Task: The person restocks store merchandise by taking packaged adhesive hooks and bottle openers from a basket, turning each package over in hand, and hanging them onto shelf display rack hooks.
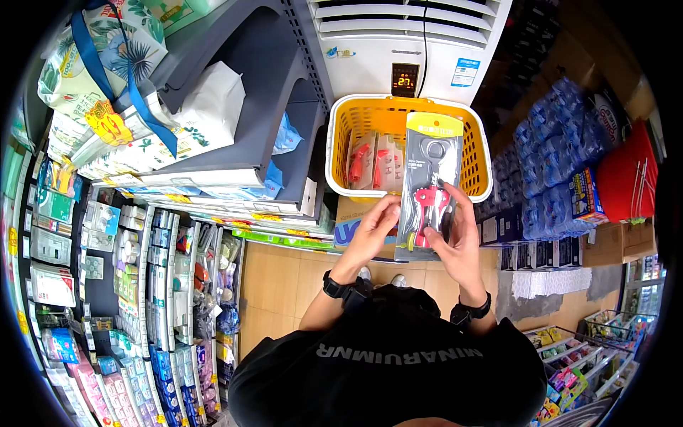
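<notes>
A packaged corkscrew (431, 164) with red arms, on a grey card with a yellow top, is held upright in front of me. My right hand (459, 238) grips its right side, with the thumb across the front of the pack. At its left edge my left hand (377, 231) is closed, and its fingertips meet the pack's side. Behind the pack stands a yellow basket (480, 153) with a white rim. Inside the basket lie packs with red items (361, 160), partly hidden by the corkscrew pack.
A white air conditioner (356, 53) stands behind the basket. Grey shelves (242, 128) with bagged paper goods rise at the left, above racks of small packaged goods. Wrapped blue bottles (558, 142), a red container (629, 178) and cartons are at the right. Wooden floor (274, 285) shows below.
</notes>
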The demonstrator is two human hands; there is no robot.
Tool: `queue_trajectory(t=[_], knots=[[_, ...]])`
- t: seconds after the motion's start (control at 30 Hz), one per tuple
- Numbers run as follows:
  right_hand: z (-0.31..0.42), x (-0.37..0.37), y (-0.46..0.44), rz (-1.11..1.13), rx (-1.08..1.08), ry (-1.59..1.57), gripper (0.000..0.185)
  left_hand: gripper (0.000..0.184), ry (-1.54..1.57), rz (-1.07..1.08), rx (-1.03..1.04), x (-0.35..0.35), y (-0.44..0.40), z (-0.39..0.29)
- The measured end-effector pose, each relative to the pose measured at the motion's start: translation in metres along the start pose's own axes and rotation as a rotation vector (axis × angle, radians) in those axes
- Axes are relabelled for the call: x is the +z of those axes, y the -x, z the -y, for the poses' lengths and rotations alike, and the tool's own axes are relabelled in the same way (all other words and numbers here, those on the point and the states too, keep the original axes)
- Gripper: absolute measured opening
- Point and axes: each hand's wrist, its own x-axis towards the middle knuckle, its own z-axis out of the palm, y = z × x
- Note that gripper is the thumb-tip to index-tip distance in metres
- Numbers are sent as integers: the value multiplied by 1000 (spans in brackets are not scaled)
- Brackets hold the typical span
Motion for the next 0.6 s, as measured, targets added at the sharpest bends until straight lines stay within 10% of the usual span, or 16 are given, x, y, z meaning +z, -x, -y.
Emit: queue_trajectory(t=[0.6], knots=[[15, -2, 3, 71, -127, 411, 96, 59, 72, 313, -66, 19, -1, 14]])
